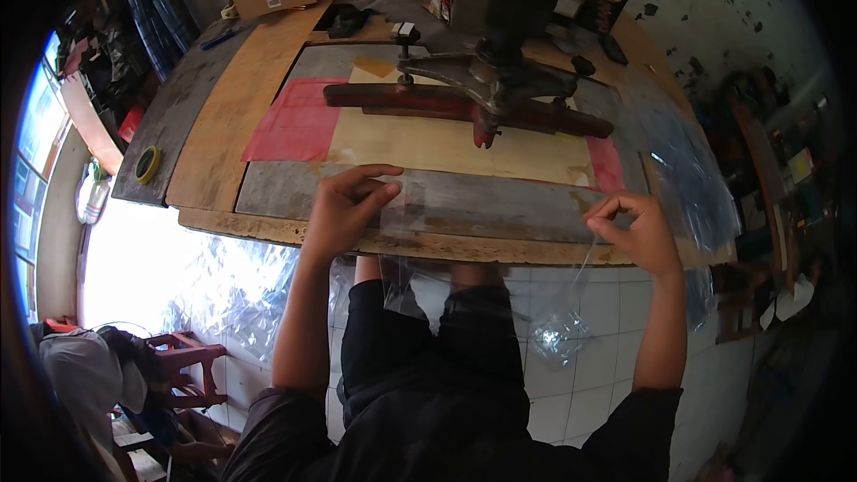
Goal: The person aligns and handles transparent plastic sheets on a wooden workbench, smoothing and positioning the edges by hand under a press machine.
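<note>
Film [536,295], transparent, hangs at six o'clock of the surface [205,152], probably spread wide against folding; the right hand [632,225] at four pinches it; the left hand [353,210] at seven has fingertips slightly parted, grip unclear.

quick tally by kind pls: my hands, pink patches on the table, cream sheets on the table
Hands, left hand and right hand: 2
Pink patches: 2
Cream sheet, partly covered: 1
Total: 5

Clear, thin plastic sheet [486,254] spread between left hand [346,205] and right hand [641,228], hanging below table edge [254,224].
</note>
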A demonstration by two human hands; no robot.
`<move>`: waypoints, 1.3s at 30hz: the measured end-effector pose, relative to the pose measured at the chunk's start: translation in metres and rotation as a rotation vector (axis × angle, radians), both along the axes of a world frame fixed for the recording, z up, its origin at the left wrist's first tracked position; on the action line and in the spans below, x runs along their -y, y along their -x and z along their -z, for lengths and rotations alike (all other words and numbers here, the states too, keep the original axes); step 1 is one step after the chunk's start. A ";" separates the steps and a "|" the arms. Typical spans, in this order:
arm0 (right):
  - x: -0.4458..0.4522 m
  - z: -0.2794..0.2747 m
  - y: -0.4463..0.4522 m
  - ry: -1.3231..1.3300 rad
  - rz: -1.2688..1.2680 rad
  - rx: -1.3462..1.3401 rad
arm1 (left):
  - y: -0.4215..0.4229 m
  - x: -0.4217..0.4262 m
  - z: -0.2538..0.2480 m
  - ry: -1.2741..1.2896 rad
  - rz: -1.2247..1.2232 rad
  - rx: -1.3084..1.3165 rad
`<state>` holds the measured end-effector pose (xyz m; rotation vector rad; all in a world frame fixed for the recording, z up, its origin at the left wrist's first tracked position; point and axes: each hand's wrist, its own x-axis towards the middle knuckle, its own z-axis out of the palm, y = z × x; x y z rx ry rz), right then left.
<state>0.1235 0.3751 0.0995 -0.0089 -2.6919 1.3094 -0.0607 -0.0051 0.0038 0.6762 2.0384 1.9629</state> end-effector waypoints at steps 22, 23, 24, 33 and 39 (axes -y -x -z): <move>-0.010 0.001 0.019 0.045 0.078 0.205 | 0.004 -0.002 0.005 0.011 0.012 0.051; -0.010 0.001 0.019 0.049 0.075 0.201 | 0.003 -0.003 0.004 0.012 0.013 0.051; -0.011 0.001 0.019 0.050 0.076 0.201 | 0.003 -0.003 0.003 0.019 0.006 0.049; -0.014 0.002 0.017 0.081 0.055 0.200 | 0.005 -0.002 0.003 0.043 0.017 0.033; -0.014 0.000 0.016 0.096 0.056 0.199 | 0.004 -0.002 0.003 0.046 0.012 0.029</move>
